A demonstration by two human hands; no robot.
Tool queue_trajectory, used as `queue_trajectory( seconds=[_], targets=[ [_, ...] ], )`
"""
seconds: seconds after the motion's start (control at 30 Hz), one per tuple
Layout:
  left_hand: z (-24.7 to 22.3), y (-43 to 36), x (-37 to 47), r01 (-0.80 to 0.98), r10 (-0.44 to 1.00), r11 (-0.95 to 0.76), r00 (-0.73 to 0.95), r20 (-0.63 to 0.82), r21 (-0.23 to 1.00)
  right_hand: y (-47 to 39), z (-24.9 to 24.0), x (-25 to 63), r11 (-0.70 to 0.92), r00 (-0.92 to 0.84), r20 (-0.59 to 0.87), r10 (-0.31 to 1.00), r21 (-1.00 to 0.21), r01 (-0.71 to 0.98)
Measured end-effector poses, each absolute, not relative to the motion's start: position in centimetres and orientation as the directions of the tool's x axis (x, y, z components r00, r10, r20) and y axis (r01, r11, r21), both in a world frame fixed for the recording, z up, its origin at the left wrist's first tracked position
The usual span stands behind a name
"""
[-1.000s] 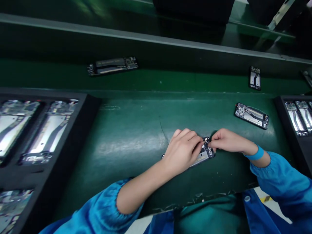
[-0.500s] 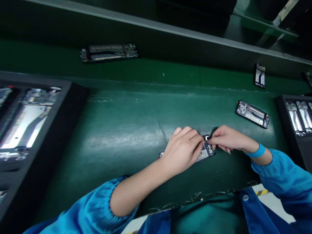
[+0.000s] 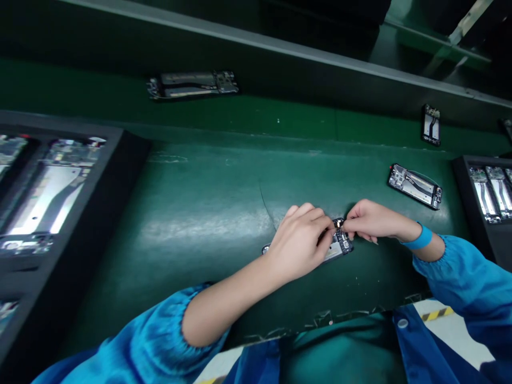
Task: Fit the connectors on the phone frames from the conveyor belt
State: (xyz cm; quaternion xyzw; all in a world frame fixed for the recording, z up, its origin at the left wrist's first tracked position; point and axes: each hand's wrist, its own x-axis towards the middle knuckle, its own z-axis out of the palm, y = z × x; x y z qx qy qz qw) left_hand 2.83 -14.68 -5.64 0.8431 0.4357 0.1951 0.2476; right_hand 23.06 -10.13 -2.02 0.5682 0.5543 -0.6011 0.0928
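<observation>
An opened phone body (image 3: 335, 249) with a bare circuit board lies flat on the green mat, near the front edge. My left hand (image 3: 302, 240) lies over its middle and hides much of it, with the fingers curled and their tips at the board end. At the right end of the phone, my right hand (image 3: 366, 221) pinches with thumb and forefinger at a small part beside the board. What sits between those fingertips is too small to make out.
Black trays of phone bodies stand at the left (image 3: 124, 160) and right (image 3: 464, 186). Single phone bodies lie at the back left (image 3: 194, 85), back right (image 3: 431, 125) and right of my hands (image 3: 415, 185). A raised ledge (image 3: 280, 45) runs behind.
The view has shifted slightly. My right hand has moved a little up and left at the phone's board end; my left hand stays over the phone.
</observation>
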Motion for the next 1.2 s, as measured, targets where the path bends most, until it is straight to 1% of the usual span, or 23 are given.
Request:
queue_trajectory(
  seconds=[0.23, 0.47, 0.8, 0.87, 0.93, 1.03, 1.1, 1.13, 1.2],
  targets=[
    [-5.3, -14.3, 2.9, 0.644, 0.837, -0.446, 0.547, 0.034, 0.621, -9.8, -1.8, 23.2, -0.339, -0.344, -0.782, 0.520, -0.558, 0.757],
    [-4.7, -13.7, 2.8, 0.655, 0.802, -0.454, 0.596, -0.043, 0.605, -9.9, -1.8, 23.2, -0.344, -0.346, -0.782, 0.519, -0.561, 0.753],
    [-5.5, -13.2, 3.5, 0.632, 0.796, -0.516, 0.603, 0.051, 0.578, -9.8, -1.4, 23.1, -0.354, -0.330, -0.805, 0.492, -0.532, 0.770],
    [-5.7, -13.1, 3.7, 0.638, 0.797, -0.522, 0.601, 0.058, 0.566, -10.0, -1.5, 22.8, -0.331, -0.304, -0.800, 0.518, -0.515, 0.791],
    [-5.7, -13.0, 3.9, 0.653, 0.800, -0.529, 0.597, 0.062, 0.542, -10.3, -1.7, 22.6, -0.244, -0.296, -0.746, 0.597, -0.520, 0.819],
    [-5.6, -13.4, 4.0, 0.702, 0.828, -0.525, 0.553, 0.097, 0.481, -10.8, -2.0, 22.9, -0.083, -0.347, -0.615, 0.708, -0.561, 0.823],
    [-5.3, -14.1, 3.7, 0.736, 0.837, -0.542, 0.514, 0.185, 0.405, -11.1, -2.0, 23.7, -0.046, -0.419, -0.531, 0.737, -0.657, 0.753],
    [-5.2, -14.6, 3.4, 0.739, 0.824, -0.566, 0.512, 0.242, 0.366, -11.3, -1.9, 24.2, -0.025, -0.449, -0.466, 0.762, -0.715, 0.699],
    [-5.1, -15.6, 2.7, 0.710, 0.767, -0.638, 0.551, 0.330, 0.297, -11.8, -1.7, 25.2, 0.060, -0.443, -0.284, 0.850, -0.785, 0.617]
  ],
)
